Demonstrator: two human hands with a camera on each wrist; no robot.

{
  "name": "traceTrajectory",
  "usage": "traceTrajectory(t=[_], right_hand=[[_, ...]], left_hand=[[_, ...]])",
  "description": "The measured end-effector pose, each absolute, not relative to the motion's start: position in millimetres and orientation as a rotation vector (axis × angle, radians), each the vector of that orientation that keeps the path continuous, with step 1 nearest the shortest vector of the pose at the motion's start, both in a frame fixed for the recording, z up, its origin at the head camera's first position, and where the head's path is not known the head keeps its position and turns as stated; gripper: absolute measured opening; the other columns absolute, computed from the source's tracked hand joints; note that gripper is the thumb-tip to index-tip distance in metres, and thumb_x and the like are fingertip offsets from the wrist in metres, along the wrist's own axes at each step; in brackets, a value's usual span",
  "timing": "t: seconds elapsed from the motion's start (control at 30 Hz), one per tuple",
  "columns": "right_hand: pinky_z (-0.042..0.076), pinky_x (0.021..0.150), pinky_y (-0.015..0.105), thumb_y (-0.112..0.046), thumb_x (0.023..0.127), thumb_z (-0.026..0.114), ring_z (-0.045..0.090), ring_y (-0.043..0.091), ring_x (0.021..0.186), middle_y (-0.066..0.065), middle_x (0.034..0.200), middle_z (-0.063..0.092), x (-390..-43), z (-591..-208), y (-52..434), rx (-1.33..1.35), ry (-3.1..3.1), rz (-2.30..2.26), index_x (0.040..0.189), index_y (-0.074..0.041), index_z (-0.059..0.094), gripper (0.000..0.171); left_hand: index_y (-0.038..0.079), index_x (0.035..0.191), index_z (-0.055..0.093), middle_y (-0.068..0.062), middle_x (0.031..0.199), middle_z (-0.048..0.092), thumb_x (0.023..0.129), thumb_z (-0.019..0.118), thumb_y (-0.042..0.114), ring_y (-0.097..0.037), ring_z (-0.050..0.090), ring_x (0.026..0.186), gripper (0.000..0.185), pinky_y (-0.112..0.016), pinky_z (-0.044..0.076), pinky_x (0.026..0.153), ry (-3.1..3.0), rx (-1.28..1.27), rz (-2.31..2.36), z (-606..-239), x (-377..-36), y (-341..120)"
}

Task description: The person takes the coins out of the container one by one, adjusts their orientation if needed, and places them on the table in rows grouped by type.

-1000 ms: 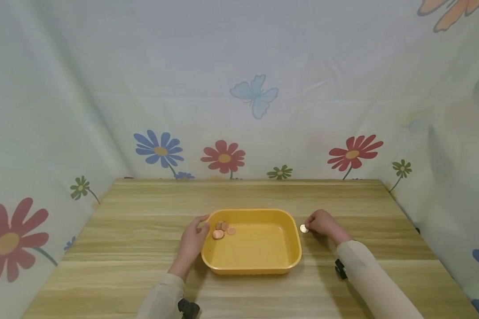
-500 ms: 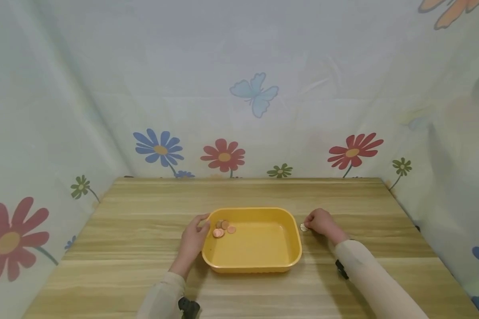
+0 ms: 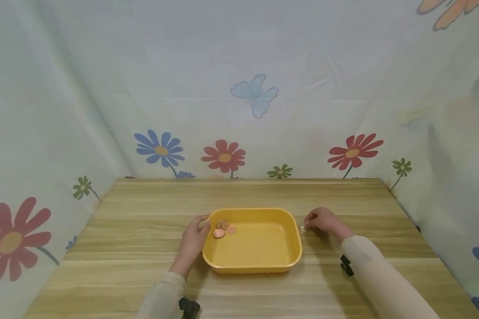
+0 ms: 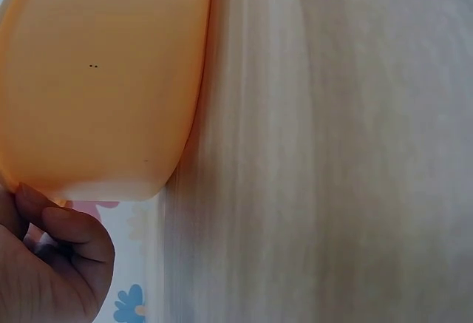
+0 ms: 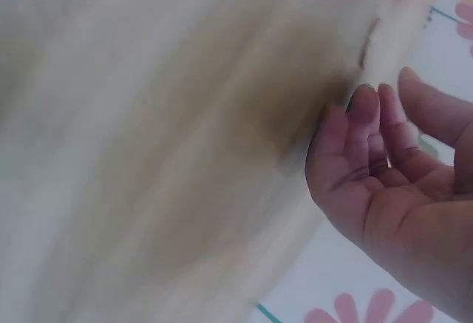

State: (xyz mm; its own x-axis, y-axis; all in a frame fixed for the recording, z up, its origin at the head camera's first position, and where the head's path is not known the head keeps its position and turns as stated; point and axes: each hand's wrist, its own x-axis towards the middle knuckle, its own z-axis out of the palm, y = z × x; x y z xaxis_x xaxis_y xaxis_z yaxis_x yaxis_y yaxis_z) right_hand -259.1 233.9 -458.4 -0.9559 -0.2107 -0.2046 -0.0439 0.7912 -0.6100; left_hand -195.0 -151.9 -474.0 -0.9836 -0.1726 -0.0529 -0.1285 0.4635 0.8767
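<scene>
A yellow plastic tray (image 3: 259,264) sits mid-table, with several copper coins (image 3: 223,229) in its far left corner. My left hand (image 3: 194,239) grips the tray's left rim, thumb over the edge. The left wrist view shows its curled fingers (image 4: 55,260) against the tray's outer wall (image 4: 96,79). A small silver coin (image 3: 304,228) lies on the wood just right of the tray. My right hand (image 3: 322,220) reaches it with its fingertips and partly covers it. In the right wrist view the fingers (image 5: 366,127) bend down to the table, thumb apart, and no coin shows.
The wooden table (image 3: 143,208) is enclosed on three sides by a pale curtain printed with flowers and butterflies (image 3: 255,95). Bare wood lies around the tray on all sides. The table's front edge is below the frame.
My right forearm has shifted slightly to the right and the fingertips now cover part of the silver coin. My left hand and the tray have not moved.
</scene>
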Motion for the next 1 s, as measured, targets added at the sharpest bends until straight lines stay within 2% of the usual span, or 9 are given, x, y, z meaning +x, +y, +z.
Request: traceTrajectory(t=[0.13, 0.23, 0.37, 0.67, 0.83, 1.0], right_hand=[[0.053, 0.071, 0.030, -0.017, 0.102, 0.059, 0.062, 0.023, 0.084, 0.019, 0.098, 0.069, -261.8, -440.4, 237.9, -0.217, 2.706, -0.938, 0.111, 0.008, 0.068, 0.028], [0.059, 0.081, 0.041, -0.022, 0.107, 0.053, 0.067, 0.033, 0.096, 0.027, 0.109, 0.067, -262.2, -420.4, 237.4, -0.274, 2.673, -1.018, 0.116, 0.009, 0.063, 0.034], [0.057, 0.093, 0.049, -0.026, 0.108, 0.050, 0.065, 0.038, 0.108, 0.029, 0.117, 0.065, -262.4, -392.3, 228.7, -0.344, 2.629, -1.126, 0.119, 0.008, 0.059, 0.037], [0.058, 0.090, 0.045, -0.022, 0.106, 0.054, 0.066, 0.029, 0.099, 0.018, 0.106, 0.069, -257.4, -360.1, 194.2, -0.494, 2.646, -1.140, 0.112, 0.002, 0.065, 0.027], [0.057, 0.082, 0.036, -0.020, 0.104, 0.057, 0.066, 0.025, 0.092, 0.016, 0.102, 0.070, -259.5, -356.4, 167.7, -0.607, 2.624, -1.077, 0.109, 0.001, 0.067, 0.024], [0.055, 0.081, 0.033, -0.023, 0.103, 0.059, 0.064, 0.019, 0.089, 0.011, 0.103, 0.072, -262.9, -358.3, 144.0, -0.654, 2.615, -0.964, 0.112, -0.004, 0.070, 0.024]], left_hand=[[0.006, 0.141, 0.059, -0.030, 0.113, 0.072, 0.105, 0.054, 0.018, -0.028, 0.072, 0.089, 0.039, -0.031, 0.057, 0.068, -2.645, 0.270, -1.594, -473.2, -194.6, -149.8], [0.005, 0.140, 0.060, -0.030, 0.114, 0.071, 0.104, 0.054, 0.018, -0.031, 0.072, 0.092, 0.038, -0.033, 0.058, 0.070, -2.641, 0.262, -1.591, -472.2, -194.3, -148.8], [0.005, 0.140, 0.060, -0.030, 0.114, 0.071, 0.104, 0.054, 0.018, -0.031, 0.072, 0.093, 0.038, -0.033, 0.059, 0.071, -2.635, 0.278, -1.589, -471.9, -194.4, -148.8], [0.006, 0.141, 0.059, -0.030, 0.116, 0.070, 0.105, 0.053, 0.018, -0.030, 0.072, 0.093, 0.038, -0.033, 0.059, 0.070, -2.650, 0.272, -1.577, -471.9, -195.4, -149.1], [0.006, 0.140, 0.060, -0.030, 0.116, 0.070, 0.105, 0.054, 0.018, -0.030, 0.071, 0.092, 0.038, -0.033, 0.059, 0.070, -2.649, 0.279, -1.560, -471.7, -195.6, -148.3], [0.006, 0.140, 0.060, -0.029, 0.112, 0.071, 0.105, 0.054, 0.018, -0.027, 0.071, 0.088, 0.038, -0.031, 0.057, 0.068, -2.645, 0.281, -1.571, -473.4, -194.9, -149.4]])
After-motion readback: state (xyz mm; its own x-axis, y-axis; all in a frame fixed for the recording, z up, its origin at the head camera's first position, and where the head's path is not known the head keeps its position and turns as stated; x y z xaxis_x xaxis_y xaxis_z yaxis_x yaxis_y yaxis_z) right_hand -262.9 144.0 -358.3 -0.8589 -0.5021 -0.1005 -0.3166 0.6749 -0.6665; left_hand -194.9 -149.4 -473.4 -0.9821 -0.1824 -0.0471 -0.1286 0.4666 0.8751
